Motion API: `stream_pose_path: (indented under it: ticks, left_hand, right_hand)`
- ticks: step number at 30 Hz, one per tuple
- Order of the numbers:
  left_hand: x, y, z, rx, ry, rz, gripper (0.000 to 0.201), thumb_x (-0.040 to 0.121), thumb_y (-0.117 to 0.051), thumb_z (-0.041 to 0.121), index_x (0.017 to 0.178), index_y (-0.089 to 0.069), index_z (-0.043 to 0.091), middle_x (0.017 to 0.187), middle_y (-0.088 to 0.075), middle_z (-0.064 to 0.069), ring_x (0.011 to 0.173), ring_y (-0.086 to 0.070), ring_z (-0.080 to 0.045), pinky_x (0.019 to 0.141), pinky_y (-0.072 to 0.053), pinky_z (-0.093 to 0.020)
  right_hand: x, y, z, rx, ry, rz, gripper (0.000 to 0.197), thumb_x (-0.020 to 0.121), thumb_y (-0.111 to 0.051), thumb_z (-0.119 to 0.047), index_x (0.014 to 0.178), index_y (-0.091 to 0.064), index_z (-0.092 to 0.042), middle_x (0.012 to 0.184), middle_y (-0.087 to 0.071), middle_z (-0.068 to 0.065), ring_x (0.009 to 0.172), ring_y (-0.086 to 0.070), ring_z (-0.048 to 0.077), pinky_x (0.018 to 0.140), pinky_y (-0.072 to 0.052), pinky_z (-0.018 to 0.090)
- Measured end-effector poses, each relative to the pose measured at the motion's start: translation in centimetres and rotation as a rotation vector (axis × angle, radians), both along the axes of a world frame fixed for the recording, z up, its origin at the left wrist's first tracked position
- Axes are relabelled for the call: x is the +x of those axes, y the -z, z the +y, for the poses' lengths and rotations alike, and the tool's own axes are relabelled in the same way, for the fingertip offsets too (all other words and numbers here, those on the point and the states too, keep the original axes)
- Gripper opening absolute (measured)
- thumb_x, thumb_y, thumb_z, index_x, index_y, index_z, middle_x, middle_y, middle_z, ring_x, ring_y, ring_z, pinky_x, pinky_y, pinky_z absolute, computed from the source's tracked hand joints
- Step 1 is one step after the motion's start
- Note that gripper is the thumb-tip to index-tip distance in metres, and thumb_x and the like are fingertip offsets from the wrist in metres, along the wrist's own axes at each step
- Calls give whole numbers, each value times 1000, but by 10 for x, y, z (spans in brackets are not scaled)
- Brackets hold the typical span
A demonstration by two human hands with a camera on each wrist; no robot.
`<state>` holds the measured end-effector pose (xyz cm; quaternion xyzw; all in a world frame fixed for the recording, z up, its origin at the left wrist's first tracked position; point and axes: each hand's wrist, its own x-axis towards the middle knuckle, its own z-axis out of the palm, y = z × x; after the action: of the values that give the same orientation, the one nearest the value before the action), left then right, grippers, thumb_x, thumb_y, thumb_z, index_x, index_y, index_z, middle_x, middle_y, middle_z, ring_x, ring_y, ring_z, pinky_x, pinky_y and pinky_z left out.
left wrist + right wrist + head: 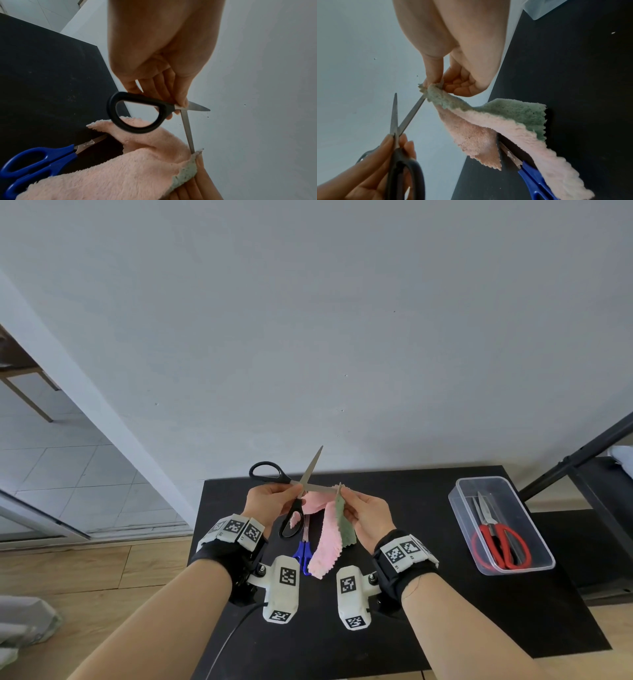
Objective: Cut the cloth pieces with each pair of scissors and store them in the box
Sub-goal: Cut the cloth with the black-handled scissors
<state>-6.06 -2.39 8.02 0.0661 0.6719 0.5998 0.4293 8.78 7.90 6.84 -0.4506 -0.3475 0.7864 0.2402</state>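
Observation:
My left hand [274, 498] grips the black-handled scissors [291, 501] near their pivot, blades spread wide; in the left wrist view the black scissors [137, 112] show one handle loop free. My right hand [366, 508] pinches the top corner of a pink and green cloth [329, 535], which hangs down over the table. One blade reaches the cloth's pinched corner [433, 92]. Blue-handled scissors [303, 553] lie on the black table [445, 611] under the cloth. Red-handled scissors [500, 539] lie inside the clear plastic box [459, 508] at the right.
A grey wall stands right behind the table. A black metal rack [582, 460] is at the far right. Wooden floor lies to the left, and a cable [222, 652] runs from my left wrist mount.

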Motion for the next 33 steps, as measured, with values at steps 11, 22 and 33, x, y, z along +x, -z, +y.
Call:
stream_pose_path:
  ticks: [11, 22, 33]
  left_hand:
    - [5, -5, 1, 76, -102, -198, 9, 84, -68, 6, 91, -66, 1, 84, -71, -12, 61, -70, -14, 54, -54, -19]
    - [16, -2, -1, 73, -34, -210, 3, 85, -67, 10, 85, -68, 7, 81, -69, -8, 66, -63, -14, 52, -50, -16]
    - [7, 1, -6, 71, 77, -157, 29, 83, -69, 8, 107, -65, -9, 102, -69, -21, 73, -68, -22, 59, -55, -22]
  right_hand:
    - [-6, -3, -16, -157, 83, 150, 19, 92, -57, -5, 107, -60, 6, 88, -64, 17, 72, -62, 21, 68, -56, 27]
    - [-30, -12, -39, -129, -9, 245, 12, 87, -61, 0, 95, -66, 8, 74, -70, 10, 61, -66, 15, 62, -56, 22]
    - [-26, -4, -33, -16, -16, 160, 10, 87, -62, -1, 84, -69, 6, 78, -70, 17, 67, -67, 22, 64, -58, 27]
